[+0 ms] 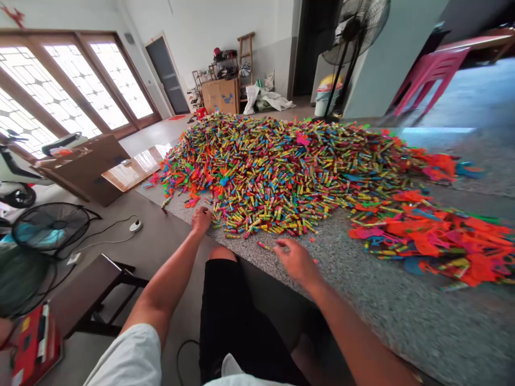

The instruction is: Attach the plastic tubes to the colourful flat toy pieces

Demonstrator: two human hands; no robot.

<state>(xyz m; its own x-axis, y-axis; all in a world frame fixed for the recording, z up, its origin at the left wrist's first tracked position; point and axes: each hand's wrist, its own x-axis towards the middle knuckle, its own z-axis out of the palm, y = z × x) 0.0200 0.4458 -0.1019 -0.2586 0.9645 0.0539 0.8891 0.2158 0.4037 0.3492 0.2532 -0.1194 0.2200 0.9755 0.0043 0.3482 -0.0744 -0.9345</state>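
A large heap of small tubes (pixel 257 182) in yellow, red, blue and green covers the speckled grey tabletop (pixel 338 279). My left hand (pixel 201 219) is closed at the heap's near left edge, its fingers curled inward; whatever they hold is hidden. Closer to the table's front edge, my right hand (pixel 298 261) has its thumb and fingers drawn together at the end of a small red-and-yellow tube (pixel 264 245), which sticks out to the left. To the right lies a smaller pile of orange, pink and blue plastic pieces (pixel 438 230) mixed with tubes.
A dark bench (pixel 86 289) and a floor fan (pixel 52 225) stand at the left, with cables and a white socket (pixel 135 225) on the floor. Behind the table are a standing fan (pixel 354 32), a bucket (pixel 324 99) and a pink stool (pixel 434 75).
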